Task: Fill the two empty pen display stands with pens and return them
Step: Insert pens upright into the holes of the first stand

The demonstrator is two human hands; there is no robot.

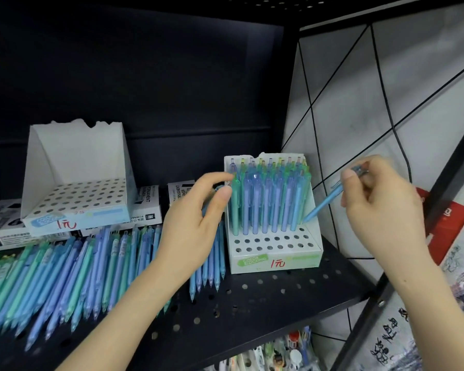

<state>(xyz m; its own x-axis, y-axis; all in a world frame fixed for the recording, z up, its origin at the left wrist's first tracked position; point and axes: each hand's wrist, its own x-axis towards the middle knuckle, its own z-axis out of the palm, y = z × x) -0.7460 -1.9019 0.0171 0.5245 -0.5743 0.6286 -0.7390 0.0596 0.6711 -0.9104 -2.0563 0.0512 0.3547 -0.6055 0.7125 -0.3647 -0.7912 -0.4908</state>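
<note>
A white pen display stand [275,259] sits on the black shelf, its back rows full of blue and green pens, its two front rows of holes bare. My right hand [381,202] pinches a light blue pen [322,204] by its top, tip down at the stand's right end hole. My left hand [198,220] grips a bunch of several blue pens [208,271] that hang tip down just left of the stand. A second white stand [75,194], with no pens in its holes, rests on boxes at the back left.
Many loose blue and green pens [65,277] lie across the perforated black shelf [252,311] at the left. Marker boxes [148,207] lie under and beside the bare stand. A red package [447,223] leans at the right. More stationery shows on the lower shelf.
</note>
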